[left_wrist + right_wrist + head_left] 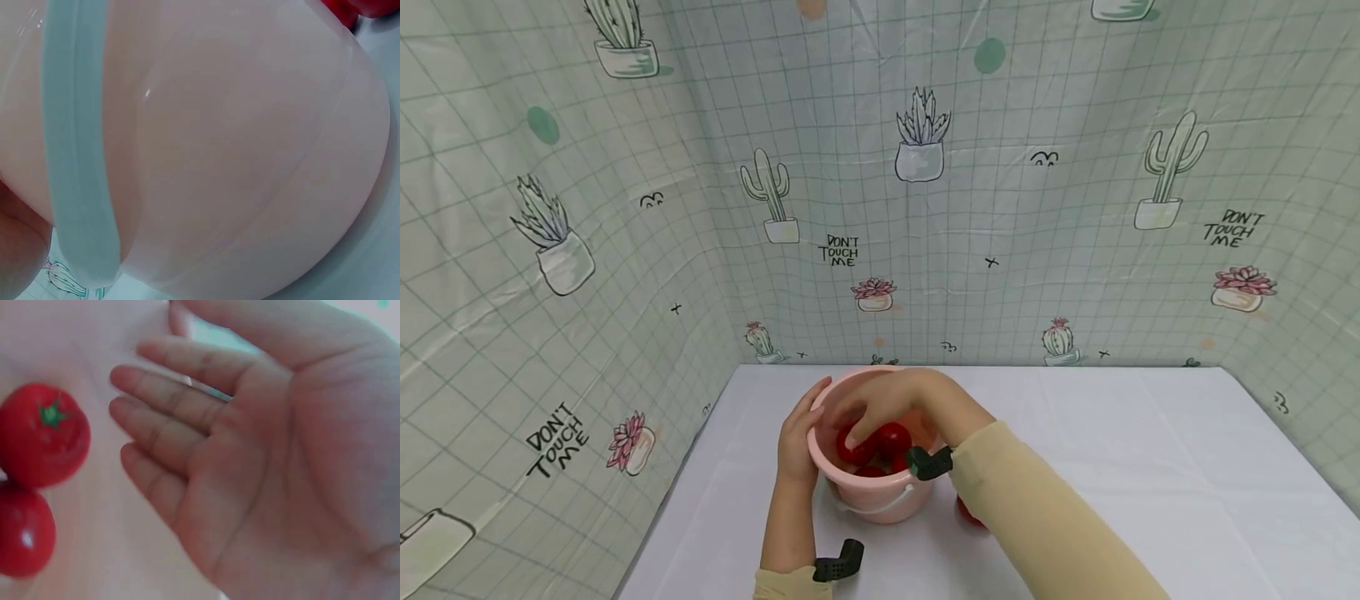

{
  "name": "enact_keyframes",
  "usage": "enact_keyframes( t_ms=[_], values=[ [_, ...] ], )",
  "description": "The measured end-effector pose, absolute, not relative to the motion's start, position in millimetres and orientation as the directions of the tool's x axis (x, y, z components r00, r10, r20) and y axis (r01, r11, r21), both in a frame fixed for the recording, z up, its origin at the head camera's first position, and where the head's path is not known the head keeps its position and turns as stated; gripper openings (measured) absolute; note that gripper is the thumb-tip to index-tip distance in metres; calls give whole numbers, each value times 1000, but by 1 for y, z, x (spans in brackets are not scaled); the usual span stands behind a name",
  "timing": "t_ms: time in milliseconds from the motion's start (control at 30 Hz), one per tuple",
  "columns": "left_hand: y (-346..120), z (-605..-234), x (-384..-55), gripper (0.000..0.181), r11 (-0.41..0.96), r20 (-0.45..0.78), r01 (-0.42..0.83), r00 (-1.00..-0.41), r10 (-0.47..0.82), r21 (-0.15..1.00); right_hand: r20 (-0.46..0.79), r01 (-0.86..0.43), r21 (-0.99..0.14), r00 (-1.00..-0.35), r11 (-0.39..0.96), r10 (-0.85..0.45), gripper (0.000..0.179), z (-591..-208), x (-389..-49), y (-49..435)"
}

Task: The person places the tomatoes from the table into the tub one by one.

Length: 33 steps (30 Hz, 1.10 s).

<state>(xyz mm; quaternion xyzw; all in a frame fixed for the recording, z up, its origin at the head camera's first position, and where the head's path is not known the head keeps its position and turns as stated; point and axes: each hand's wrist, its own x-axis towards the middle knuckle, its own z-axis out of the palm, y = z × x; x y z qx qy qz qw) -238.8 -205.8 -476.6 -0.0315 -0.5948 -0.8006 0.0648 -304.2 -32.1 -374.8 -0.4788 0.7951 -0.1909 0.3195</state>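
Note:
A pink bucket [880,500] with a white handle [880,505] stands on the table. My left hand [797,437] holds its left side, thumb at the rim and fingers along the outer wall. Inside the bucket lie several red tomatoes [893,439]. My right hand [883,404] reaches in over the far rim, above the tomatoes. In the right wrist view its palm [250,462] faces the camera, fingers extended and slightly bent, holding nothing. A tomato with a green stem top [44,434] and another one [25,531] are beside the fingertips.
Another red tomato [970,512] lies on the white table [1120,467] to the right of the bucket, partly hidden by my right sleeve [1037,508]. A cactus-print sheet [985,208] hangs behind the table and along its left side.

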Motion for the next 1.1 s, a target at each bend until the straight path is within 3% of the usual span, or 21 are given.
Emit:
enact_keyframes(
  t_ms=[200, 433, 767, 1100],
  values=[
    [-205, -477, -239, 48, -254, 125, 142, -989, -82, 957, -262, -593, -674, -366, 440, -893, 51, -366, -302, -10],
    [-205, -478, -238, 47, -241, 117, 137, -989, -94, 961, -208, -506, -704, -525, 498, -826, 46, -376, -293, 31],
    [-205, -476, -236, 47, -238, 111, 131, -989, -99, 962, 71, -418, -849, -698, 324, -713, 52, -411, -278, 101],
    [-203, -477, -236, 48, -240, 112, 133, -988, -102, 962, 62, -309, -900, -789, 308, -611, 56, -463, -270, 142]
  ],
)
